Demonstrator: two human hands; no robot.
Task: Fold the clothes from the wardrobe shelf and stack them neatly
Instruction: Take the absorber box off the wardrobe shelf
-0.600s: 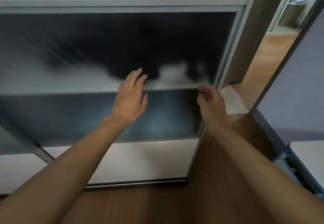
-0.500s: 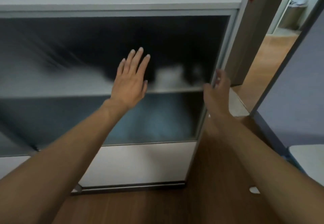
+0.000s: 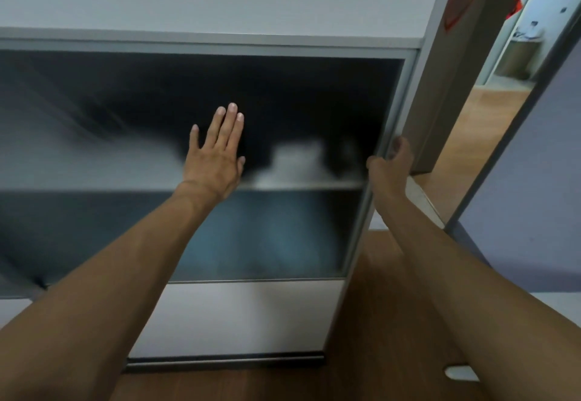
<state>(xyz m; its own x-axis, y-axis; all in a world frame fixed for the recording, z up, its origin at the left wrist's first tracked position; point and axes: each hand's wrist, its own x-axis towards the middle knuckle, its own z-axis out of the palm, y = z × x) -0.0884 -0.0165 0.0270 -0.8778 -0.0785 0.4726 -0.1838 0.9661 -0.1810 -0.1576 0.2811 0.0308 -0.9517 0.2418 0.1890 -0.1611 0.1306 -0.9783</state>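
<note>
Two hands are working the door [image 3: 283,86]: left hand [image 3: 217,161] pressing flat on it, right hand [image 3: 391,165] gripping its edge, while the clothes [image 3: 295,161] are lying blurred behind it between them, spread sideways along the shelf [image 3: 314,184].

Wardrobe shelf [image 3: 301,185]: pale horizontal board, running from 9 to 3 o'clock across mid-frame, seen through the frosted pane of the sliding door [image 3: 94,231].

Clothes: visible only as blurred masses behind that pane; number, type and fold state of the garments not determinable.

- White pile [image 3: 294,161]: resting on the shelf, just toward 3 o'clock from frame centre; lumpy outline.
- Dark mass [image 3: 283,102]: at 12 o'clock of the white pile, spreading toward 9 o'clock.
- Blue mass [image 3: 261,237]: in the compartment under the shelf, at 6 o'clock of the white pile.
</note>
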